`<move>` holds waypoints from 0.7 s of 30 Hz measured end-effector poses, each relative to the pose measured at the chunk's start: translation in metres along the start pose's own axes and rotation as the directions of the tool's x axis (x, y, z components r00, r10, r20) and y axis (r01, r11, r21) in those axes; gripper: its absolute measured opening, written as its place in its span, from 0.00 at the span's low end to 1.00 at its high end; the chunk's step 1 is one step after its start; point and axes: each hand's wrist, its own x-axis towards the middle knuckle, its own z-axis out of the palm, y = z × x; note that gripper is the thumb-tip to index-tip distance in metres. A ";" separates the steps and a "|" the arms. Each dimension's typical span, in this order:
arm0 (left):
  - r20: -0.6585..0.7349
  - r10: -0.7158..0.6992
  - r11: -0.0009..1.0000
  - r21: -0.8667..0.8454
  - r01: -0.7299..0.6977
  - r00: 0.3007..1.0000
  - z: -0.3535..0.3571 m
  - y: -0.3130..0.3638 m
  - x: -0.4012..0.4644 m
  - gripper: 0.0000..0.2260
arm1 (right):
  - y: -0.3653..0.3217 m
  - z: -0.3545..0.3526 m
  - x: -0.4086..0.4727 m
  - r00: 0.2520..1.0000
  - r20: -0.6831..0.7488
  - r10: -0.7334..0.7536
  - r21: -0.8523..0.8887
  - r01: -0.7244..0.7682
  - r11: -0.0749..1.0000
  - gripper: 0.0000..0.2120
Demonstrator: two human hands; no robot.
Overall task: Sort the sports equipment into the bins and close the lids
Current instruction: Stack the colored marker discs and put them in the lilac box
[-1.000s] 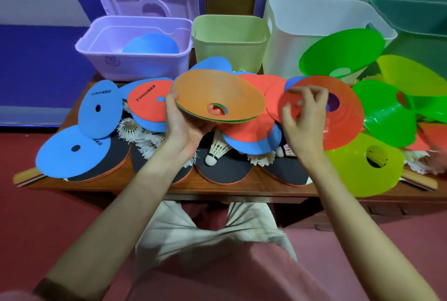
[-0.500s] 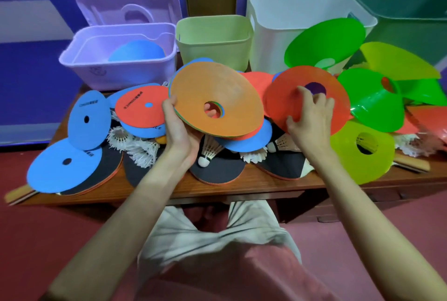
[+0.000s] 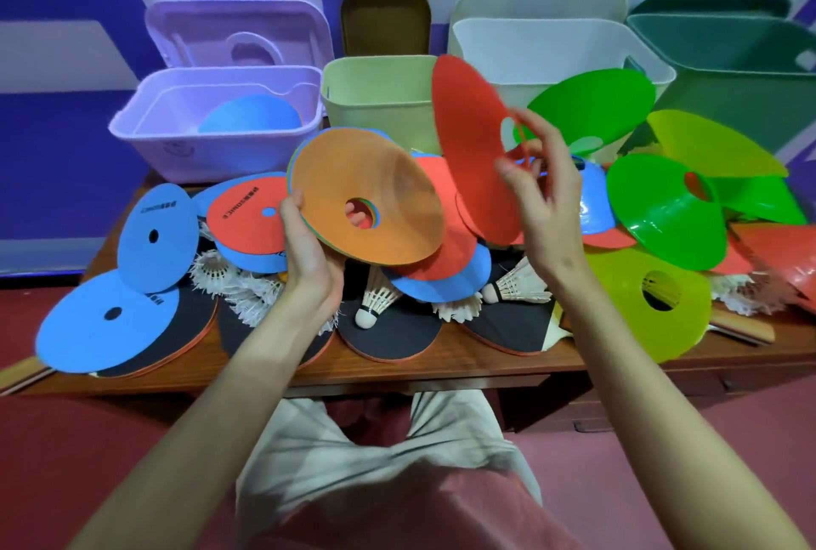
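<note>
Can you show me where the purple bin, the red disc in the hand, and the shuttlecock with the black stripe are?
purple bin [image 3: 145,138]: head view, front wall.
red disc [image 3: 472,143]: head view, flat face.
shuttlecock [image 3: 375,301]: head view, feather skirt.

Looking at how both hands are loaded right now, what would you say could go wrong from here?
The right hand pinches the tilted red disc only near its hole, so it could slip onto the pile. The left hand grips one edge of the orange-topped stack, which may fan apart. Shuttlecocks near the table edge might get knocked off.
</note>
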 end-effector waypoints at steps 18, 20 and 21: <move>0.102 -0.101 0.994 -0.036 0.105 0.990 0.028 -0.010 -0.004 0.22 | 0.059 0.019 0.014 0.986 0.043 0.164 -0.486 -0.123 0.865 0.13; 0.108 -0.106 0.993 -0.043 0.112 0.988 0.035 -0.010 -0.003 0.22 | 0.062 0.011 0.020 0.989 0.045 0.144 -0.502 -0.102 0.859 0.18; 0.117 -0.108 0.992 -0.048 0.114 0.987 0.039 -0.010 -0.003 0.21 | 0.062 0.005 0.026 0.992 0.036 0.124 -0.499 -0.090 0.862 0.19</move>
